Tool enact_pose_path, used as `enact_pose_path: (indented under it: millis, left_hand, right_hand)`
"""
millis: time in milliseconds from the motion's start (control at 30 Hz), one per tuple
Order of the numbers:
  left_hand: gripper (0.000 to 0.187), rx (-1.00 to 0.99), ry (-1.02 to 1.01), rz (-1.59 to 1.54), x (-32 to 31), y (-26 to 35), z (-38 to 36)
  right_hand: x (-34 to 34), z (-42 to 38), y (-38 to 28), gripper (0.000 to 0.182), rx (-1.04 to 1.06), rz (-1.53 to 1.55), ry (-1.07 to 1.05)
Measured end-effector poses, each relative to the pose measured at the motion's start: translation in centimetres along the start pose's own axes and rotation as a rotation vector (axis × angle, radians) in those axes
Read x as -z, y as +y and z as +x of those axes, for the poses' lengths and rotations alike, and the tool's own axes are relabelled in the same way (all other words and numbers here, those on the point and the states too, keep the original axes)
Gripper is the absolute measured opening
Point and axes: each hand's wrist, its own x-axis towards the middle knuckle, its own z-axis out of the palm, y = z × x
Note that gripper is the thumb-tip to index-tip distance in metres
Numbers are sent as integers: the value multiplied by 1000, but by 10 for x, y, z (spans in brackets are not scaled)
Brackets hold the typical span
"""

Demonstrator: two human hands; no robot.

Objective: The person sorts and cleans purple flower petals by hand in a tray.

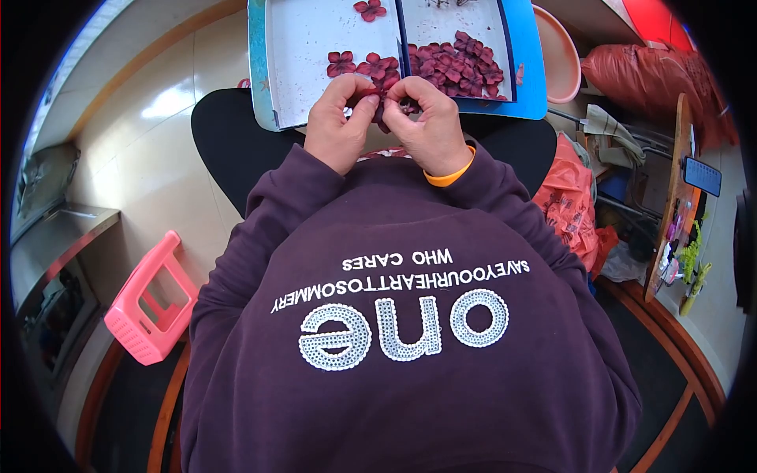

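Observation:
My left hand (342,120) and my right hand (426,126) meet at the near edge of two shallow trays, fingertips pinched together. Between them is a dark red fabric flower (384,110), partly covered by the fingers. The left thumb and forefinger grip one side of it, the right thumb and forefinger the other. Just beyond, several dark red flowers (341,64) lie in the left white tray (315,31). A heap of the same flowers (465,65) fills the near part of the right tray (418,24). An orange wristband (450,172) circles my right wrist.
Both trays rest on a blue board (530,63) over my lap. To the right are a pink basin (558,55), red plastic bags (569,201) and a wooden board (670,205) with a phone (702,176). A pink stool (154,303) stands on the tiled floor at left.

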Motion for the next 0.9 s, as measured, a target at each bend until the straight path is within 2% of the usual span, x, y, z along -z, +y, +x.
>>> enact_pose_path:
  millis: [33,167,367,500,667,900]
  left_hand:
    - [8,1,-1,1,0,-1,0]
    - [15,-224,0,136,-1,-4,-2]
    - [22,-418,41,142,-1,-2,-3]
    - [26,-688,68,285,2,-3,3]
    - [25,-660,51,212,-1,0,-1]
    - [28,-662,35,204,-3,4,-2]
  right_hand:
    - [0,0,0,7,-2,1,0]
    - [2,-2,-3,8,-15,52,24]
    - [3,-2,-7,9,-22,149,36]
    - [2,1,-12,9,80,316,132]
    - [6,-1,-10,9,68,226,71]
    - [8,-5,-10,10,-17,276,61]
